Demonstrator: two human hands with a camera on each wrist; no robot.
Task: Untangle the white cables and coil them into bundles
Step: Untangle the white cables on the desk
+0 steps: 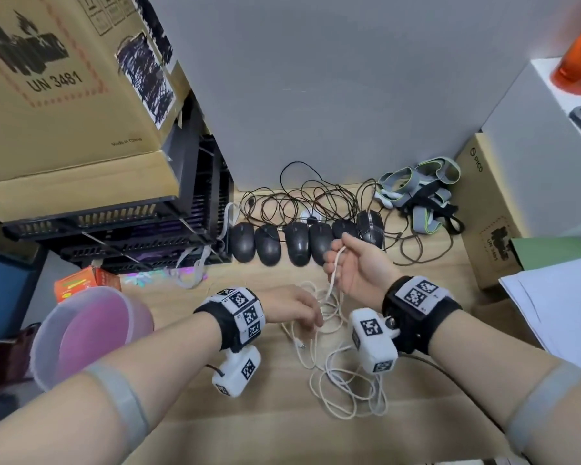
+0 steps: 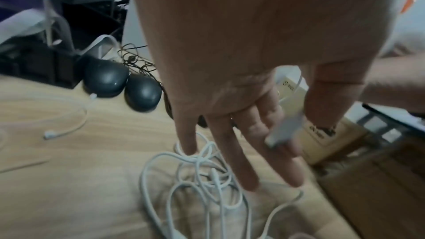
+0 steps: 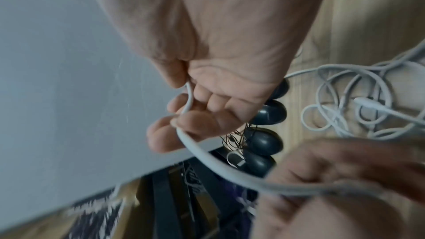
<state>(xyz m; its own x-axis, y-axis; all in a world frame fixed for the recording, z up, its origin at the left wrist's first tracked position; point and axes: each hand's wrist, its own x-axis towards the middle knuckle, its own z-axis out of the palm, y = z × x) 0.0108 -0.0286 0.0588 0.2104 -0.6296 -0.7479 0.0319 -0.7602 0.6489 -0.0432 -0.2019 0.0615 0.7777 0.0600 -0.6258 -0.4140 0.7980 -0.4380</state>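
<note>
Right hand (image 1: pixel 356 263) first: I've got it raised above the desk, palm turned toward me, with the thumb and fingers curled round one strand of white cable (image 1: pixel 334 270), which runs down from my grip into the tangle below. My left hand (image 1: pixel 294 308) sits lower, just over the near edge of the heap; the wrist view shows its fingers (image 2: pixel 230 152) mostly straight and pointing down into the loops, while the index finger and thumb look to be pinching a white connector plug (image 2: pixel 284 131), though that part is blurred.

Most of the white cables (image 1: pixel 336 374) lie in a loose, crossing heap on the wooden desk (image 1: pixel 249 424), right between and under my wrists. A free plug end (image 1: pixel 301 345) lies at the left side of it. I count several overlapping loops and no neat coil anywhere.

My judgement: I am near the start. One strand is lifted out, but it is not freed from the knot, and no bundle has been made. Separating each cable and winding them all is what remains.

Behind the heap a row of black computer mice (image 1: pixel 296 245) lies with their dark wires (image 1: pixel 302 199), well apart from my work.
</note>
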